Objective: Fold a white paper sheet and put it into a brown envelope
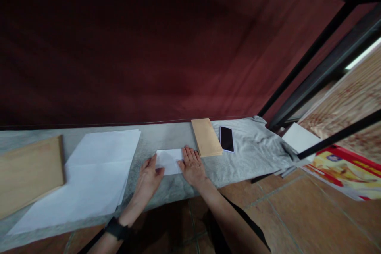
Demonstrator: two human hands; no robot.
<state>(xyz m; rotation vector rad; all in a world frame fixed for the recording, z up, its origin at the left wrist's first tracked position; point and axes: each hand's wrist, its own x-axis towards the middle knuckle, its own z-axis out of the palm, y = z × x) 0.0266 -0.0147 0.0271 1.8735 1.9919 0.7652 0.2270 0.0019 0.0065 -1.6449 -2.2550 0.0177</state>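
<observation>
A small folded sheet of white paper (169, 161) lies on the grey cloth-covered table between my two hands. At its left edge rests my left hand (149, 175), thumb and forefinger spread against the paper, a dark watch on the wrist. My right hand (193, 166) lies flat over the right edge, fingers stretched out and pressing down. Just beyond the right fingertips is a stack of tan envelopes (207, 137). The underside of the folded sheet is hidden.
A phone (227, 139) lies right of the envelopes. Large white sheets (89, 174) and a brown cardboard-like packet (31, 170) cover the table's left side. A dark red curtain (166, 55) hangs behind. Black metal bars (309, 59) and a colourful printed box (348, 170) are at right.
</observation>
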